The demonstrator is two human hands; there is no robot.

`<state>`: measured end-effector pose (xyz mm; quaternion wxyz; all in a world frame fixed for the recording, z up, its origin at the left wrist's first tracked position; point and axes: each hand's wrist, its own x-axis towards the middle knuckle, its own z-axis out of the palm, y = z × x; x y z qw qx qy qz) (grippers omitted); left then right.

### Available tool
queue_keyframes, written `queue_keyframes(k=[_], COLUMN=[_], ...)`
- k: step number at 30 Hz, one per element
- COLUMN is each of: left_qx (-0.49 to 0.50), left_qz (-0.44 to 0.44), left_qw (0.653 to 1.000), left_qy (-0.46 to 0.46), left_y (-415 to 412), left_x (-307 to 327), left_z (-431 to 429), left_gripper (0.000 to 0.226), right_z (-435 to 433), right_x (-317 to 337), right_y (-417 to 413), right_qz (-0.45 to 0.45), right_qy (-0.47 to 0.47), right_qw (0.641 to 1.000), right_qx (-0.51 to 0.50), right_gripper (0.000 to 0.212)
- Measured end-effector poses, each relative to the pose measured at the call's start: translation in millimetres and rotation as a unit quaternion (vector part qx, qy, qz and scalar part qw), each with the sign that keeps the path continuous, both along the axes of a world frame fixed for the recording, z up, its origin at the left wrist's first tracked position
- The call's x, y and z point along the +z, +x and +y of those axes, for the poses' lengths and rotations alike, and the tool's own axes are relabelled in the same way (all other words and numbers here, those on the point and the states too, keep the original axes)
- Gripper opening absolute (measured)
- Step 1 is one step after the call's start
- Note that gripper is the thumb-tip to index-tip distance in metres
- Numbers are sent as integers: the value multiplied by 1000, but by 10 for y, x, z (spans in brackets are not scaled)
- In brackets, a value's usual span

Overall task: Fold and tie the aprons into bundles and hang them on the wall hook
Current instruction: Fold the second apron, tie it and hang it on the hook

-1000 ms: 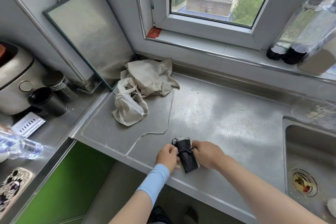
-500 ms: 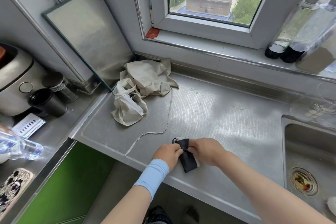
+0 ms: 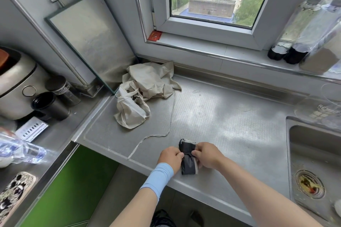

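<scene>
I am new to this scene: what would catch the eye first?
The left hand and right hand pinch the tie of a black apron bundle at the front edge of the counter. Behind it, a crumpled beige apron lies near the back corner, its string trailing forward.

Steel counter (image 3: 230,120), crumpled beige apron (image 3: 147,79) near corner, black bundle (image 3: 188,166) at front edge, perhaps tied

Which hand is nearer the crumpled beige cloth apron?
Left. The left hand is in front of the beige apron, slightly right; the right hand is farther right, beyond the black folded bundle.
</scene>
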<state>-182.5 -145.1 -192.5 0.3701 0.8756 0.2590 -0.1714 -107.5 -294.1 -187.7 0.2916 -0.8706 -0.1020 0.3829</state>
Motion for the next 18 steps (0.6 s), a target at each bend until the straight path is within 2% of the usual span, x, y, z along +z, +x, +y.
queue_keyframes(k=[5,6,7,9,12,15,18], left_qx=[3,-5,-12,-27,-44,-65,-93], left_qz=[4,10,16,16,3,3,0], left_qw=[1000,1000,1000,999,999,997,995], left_qy=[8,-2,-17,-26,-31,-38,-38], left_y=[-17,-23,-28,-14,48,114,144], left_x=[67,79,98,105,90,92,103], left_z=[-9,-35,-64,-116,-91,17,120], left_gripper=[23,33,49,75,82,74,63], right_z=[-27,-23,-15,-7,16,27,35], right_x=[96,145,179,192,208,145,-3], right_y=[2,16,41,107,184,175,164], right_qz=[-128,-167,-212,-281,-304,-305,-333], right_qy=[-114,-141,-156,-127,-89,-116,-139], right_qw=[984,973,960,937,888,857,855], right_qx=[58,79,98,162,332,399,373], right_gripper=[23,24,33,59,81,77,57])
